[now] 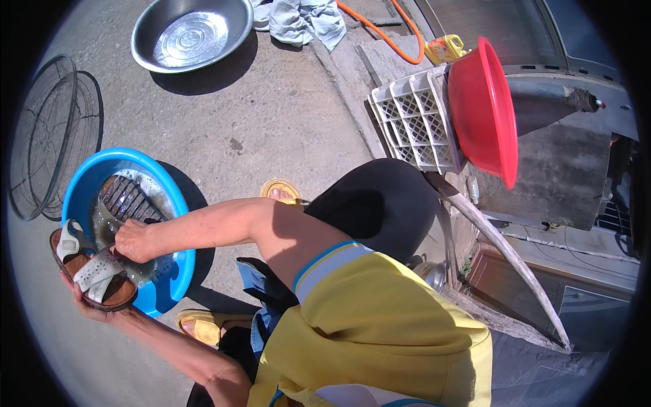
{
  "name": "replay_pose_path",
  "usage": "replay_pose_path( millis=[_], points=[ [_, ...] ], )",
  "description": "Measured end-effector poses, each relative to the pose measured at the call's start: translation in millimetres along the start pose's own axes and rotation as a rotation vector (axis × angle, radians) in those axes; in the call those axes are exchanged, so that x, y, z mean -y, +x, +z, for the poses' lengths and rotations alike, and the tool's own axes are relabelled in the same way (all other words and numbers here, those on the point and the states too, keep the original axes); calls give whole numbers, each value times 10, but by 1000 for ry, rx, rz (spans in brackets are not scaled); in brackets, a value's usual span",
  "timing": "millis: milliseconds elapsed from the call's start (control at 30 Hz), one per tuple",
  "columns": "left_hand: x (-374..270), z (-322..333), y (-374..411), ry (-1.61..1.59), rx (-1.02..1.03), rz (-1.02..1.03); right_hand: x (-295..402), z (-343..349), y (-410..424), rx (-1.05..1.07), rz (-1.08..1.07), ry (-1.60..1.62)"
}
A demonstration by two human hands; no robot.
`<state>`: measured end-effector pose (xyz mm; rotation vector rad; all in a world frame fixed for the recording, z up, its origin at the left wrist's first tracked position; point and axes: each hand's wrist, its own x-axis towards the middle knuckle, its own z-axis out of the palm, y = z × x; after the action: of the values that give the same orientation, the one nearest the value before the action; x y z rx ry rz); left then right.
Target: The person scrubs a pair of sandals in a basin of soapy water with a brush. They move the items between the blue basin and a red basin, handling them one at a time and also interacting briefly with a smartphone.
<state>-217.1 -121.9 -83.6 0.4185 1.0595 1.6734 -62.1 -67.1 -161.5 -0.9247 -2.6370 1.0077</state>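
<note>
My left hand (94, 311) holds a sandal (99, 274) from below, at the rim of a blue plastic basin (185, 244). The sandal has pale perforated straps, a brown footbed and a dark sole edge. Curled at the sandal's straps is my right hand (135, 243); whatever its fingers close on is hidden. Murky, sudsy water (107, 231) lies in the basin. A second shoe (129, 198) rests in that water, its dark ribbed sole facing up. Some dark material shows just behind my right hand, too covered to name.
A wire frame (66, 137) lies left of the basin. Farther off are a metal basin (190, 35), pale cloth (305, 23) and an orange hose (374, 28). A white plastic crate (414, 114) touches a red basin (483, 112), near a yellow jug (445, 49). My yellow slippers (206, 325) stand nearby.
</note>
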Motion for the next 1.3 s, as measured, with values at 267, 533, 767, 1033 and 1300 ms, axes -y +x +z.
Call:
replay_pose_path(
  millis=[267, 533, 767, 1033, 1300],
  points=[
    [24, 1028, 483, 697, -202, 42, -93, 48, -28, -99, 200, -114],
    [-1250, 2008, -39, 120, -432, -344, 705, -1835, -419, -178, 815, 709],
    [-1172, 3639, -944, -358, 223, -798, 889, -3638, -2420, -960, 957, 860],
    [353, 7084, -2699, 411, 857, -764, 396, -4596, -5744, -2049, 1029, 1137],
    [3087, 8551, -4321, 1407, 1598, 105, -333, -4306, -8079, -2153, 1506, 847]
  ],
)
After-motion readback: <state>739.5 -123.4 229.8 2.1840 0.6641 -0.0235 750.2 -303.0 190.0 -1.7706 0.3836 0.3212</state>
